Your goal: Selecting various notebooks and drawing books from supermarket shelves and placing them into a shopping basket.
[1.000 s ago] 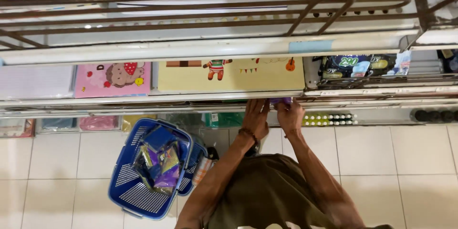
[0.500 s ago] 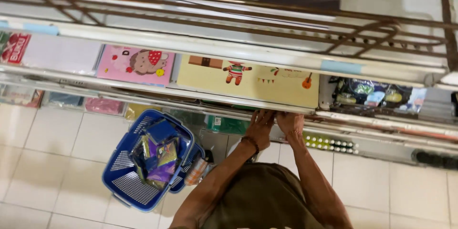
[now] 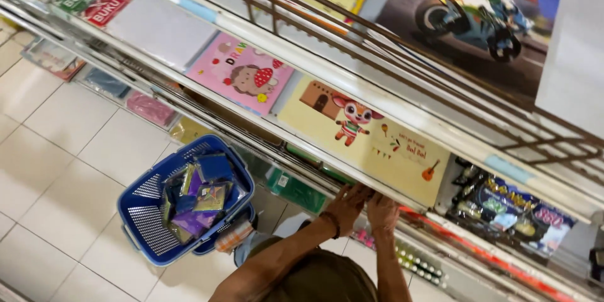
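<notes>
White shelf edge (image 3: 402, 198) hides fingers of both hands (image 3: 365, 207).

Just one view here, a head-worn cam looking steeply down past the white metal shop shelves (image 3: 352, 88) to the pale tiled floor (image 3: 56, 126). It's tilted, so shelf edges run diagonally. Shelves sit close, floor further off, nothing shared with another view.
</notes>
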